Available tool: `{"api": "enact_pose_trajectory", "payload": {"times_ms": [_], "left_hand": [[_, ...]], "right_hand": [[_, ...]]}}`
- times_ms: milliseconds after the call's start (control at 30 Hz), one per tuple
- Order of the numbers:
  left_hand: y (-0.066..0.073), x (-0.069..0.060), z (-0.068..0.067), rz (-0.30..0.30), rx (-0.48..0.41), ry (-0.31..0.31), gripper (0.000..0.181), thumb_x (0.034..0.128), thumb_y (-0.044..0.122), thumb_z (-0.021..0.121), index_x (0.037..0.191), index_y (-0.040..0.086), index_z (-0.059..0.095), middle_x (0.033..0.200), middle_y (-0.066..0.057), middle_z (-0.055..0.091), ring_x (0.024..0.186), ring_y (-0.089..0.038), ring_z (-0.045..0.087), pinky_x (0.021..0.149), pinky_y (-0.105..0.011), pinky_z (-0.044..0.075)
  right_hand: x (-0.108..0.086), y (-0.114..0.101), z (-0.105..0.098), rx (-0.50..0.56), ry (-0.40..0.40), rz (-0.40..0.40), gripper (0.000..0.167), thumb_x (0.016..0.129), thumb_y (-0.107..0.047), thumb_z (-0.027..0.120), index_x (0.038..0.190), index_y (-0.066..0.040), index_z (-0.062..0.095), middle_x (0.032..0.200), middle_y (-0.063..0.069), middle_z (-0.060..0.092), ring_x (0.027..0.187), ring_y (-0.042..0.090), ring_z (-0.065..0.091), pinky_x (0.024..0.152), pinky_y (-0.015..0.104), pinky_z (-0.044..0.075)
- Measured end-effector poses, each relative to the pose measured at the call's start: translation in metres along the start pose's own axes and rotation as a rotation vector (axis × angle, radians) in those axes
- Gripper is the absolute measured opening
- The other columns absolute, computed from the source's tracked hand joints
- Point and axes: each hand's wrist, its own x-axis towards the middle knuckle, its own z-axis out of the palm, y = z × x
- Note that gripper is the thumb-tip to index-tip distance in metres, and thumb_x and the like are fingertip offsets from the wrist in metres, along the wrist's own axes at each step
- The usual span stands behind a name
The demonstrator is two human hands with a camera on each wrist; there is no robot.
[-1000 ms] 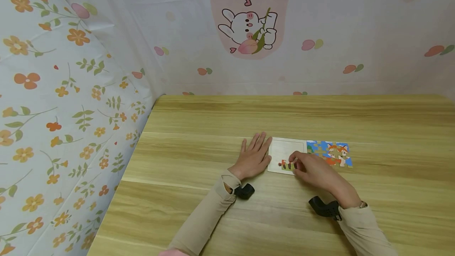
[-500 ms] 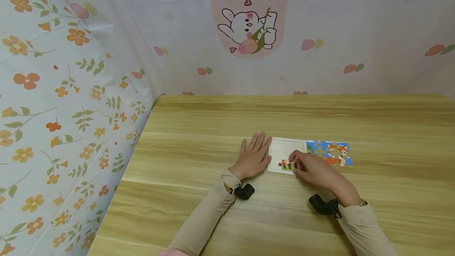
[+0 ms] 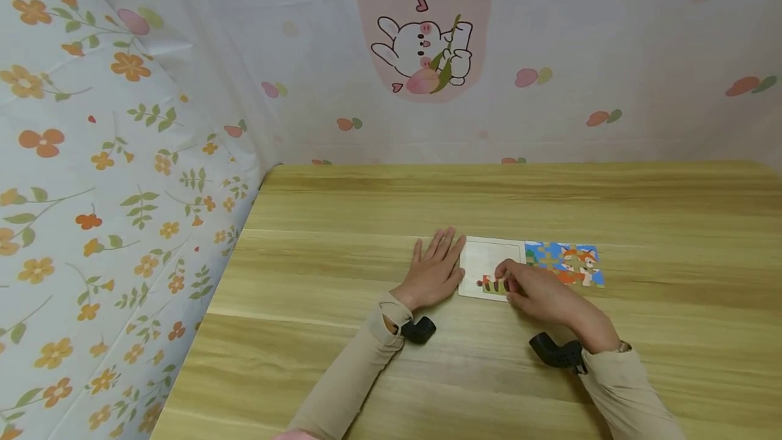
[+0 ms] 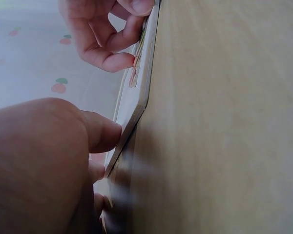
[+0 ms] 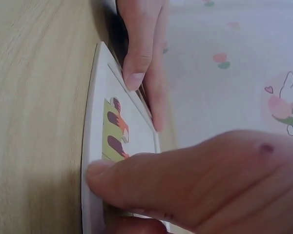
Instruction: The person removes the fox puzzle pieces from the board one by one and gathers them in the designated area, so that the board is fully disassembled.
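Note:
A white puzzle tray lies on the table. Joined puzzle pieces, green with dark and red patches, lie along its near edge. My left hand rests with fingers extended at the tray's left side; in the left wrist view its thumb touches the tray rim. My right hand is over the tray's near right part, fingers bent, pinching a puzzle piece that is mostly hidden beneath them. In the right wrist view, the right thumb presses at the rim beside the green pieces.
Colourful puzzle pieces with a fox picture lie against the tray's right side, partly behind my right hand. A floral cloth hangs at the left, and a cloth with a rabbit print stands behind the wooden table.
The head view has shifted slightly. Both hands keep nearly the same places on the tray, with only a tiny movement of the right fingers.

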Motion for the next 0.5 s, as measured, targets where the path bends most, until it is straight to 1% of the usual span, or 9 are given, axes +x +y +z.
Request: {"api": "enact_pose_trajectory", "payload": {"times_ms": [267,500], "left_hand": [[-0.0001,-0.0014,-0.0004,-0.010,0.008,0.009,0.057,0.1007,0.035,0.031,0.151,0.019,0.009,0.156,-0.003,0.000,0.140,-0.016,-0.008,0.109,-0.050,-0.003],[0.0010,-0.0015,-0.0012,-0.005,0.010,-0.001,0.057,0.1009,0.034,0.030,0.151,0.018,0.008,0.155,-0.003,-0.001,0.140,-0.016,-0.008,0.109,-0.049,-0.004]], "right_hand": [[0.0007,-0.0007,0.0001,0.040,-0.010,0.013,0.024,0.084,0.005,0.060,0.105,-0.002,0.053,0.071,-0.007,0.045,0.057,0.003,0.037,0.053,0.024,0.034],[0.0012,-0.0004,-0.0011,0.055,-0.011,0.008,0.023,0.083,0.006,0.060,0.103,-0.003,0.053,0.069,-0.008,0.045,0.056,0.003,0.037,0.051,0.024,0.034]]}}
